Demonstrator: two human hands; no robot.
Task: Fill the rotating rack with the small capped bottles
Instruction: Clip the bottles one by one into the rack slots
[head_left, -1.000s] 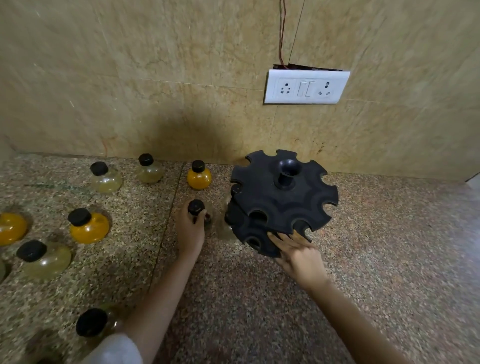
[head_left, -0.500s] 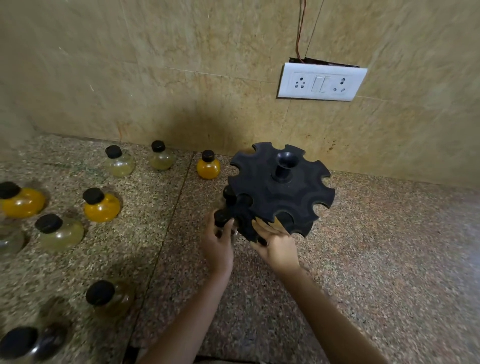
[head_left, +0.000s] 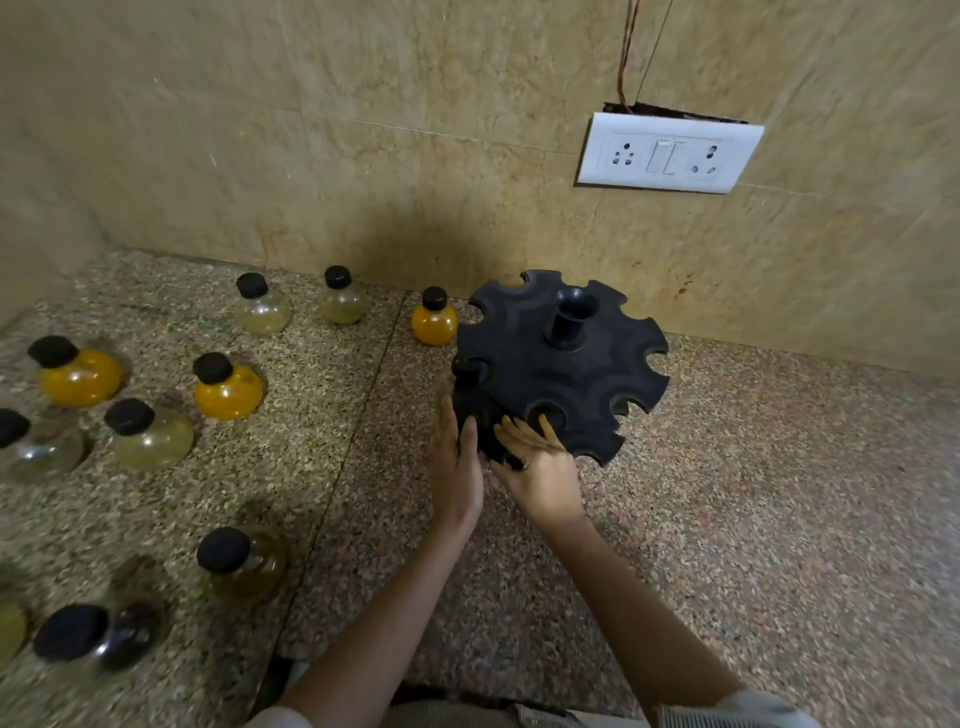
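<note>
The black rotating rack (head_left: 566, 379) stands on the counter near the wall, with notched slots round its rim. One small bottle's black cap (head_left: 465, 368) sits in a slot on the rack's left side. My left hand (head_left: 456, 462) is pressed against the rack's lower left edge, closed on a small bottle that the hand and rack mostly hide. My right hand (head_left: 540, 465) lies on the rack's front edge with its fingers spread. Loose capped bottles stand to the left, among them an orange one (head_left: 434, 322) and a pale one (head_left: 150, 435).
A speckled stone counter (head_left: 753, 493) runs to a tiled wall. A white socket plate (head_left: 669, 153) hangs on the wall above the rack. Several more bottles stand at the left: orange (head_left: 78, 371), orange (head_left: 226, 388), pale (head_left: 260, 306), dark (head_left: 241, 564).
My left hand lifted a small bottle from the counter and brought it right, to the rack's left edge. My right hand stayed on the rack's front. The camera shifted.
</note>
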